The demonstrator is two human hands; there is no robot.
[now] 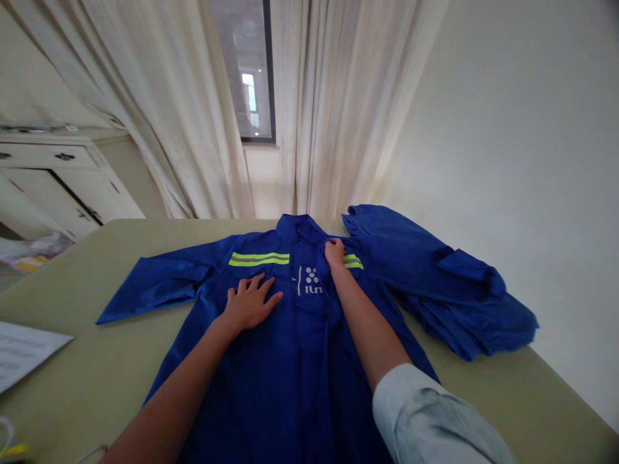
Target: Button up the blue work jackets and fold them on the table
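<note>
The wide olive-green cloth-covered table (97, 361) filled the lower view, its far edge close under pale cream curtains (193, 116) and its right edge running close beside a bare white wall (507, 161). A royal-blue work jacket with lime reflective stripes (290, 361) lay front-up across the middle, collar at the far edge, one sleeve already spread out flat to the left; the other sleeve still lay bunched in a rumpled heap near the right table edge. So the front looked mostly smoothed, that side not yet. Open tabletop remained on the left, up to a white printed sheet of paper (24, 348). The left hand (249, 303) lay flat, fingers spread, pressing the chest. The right hand (334, 252) pinched the fabric just below the collar.
</note>
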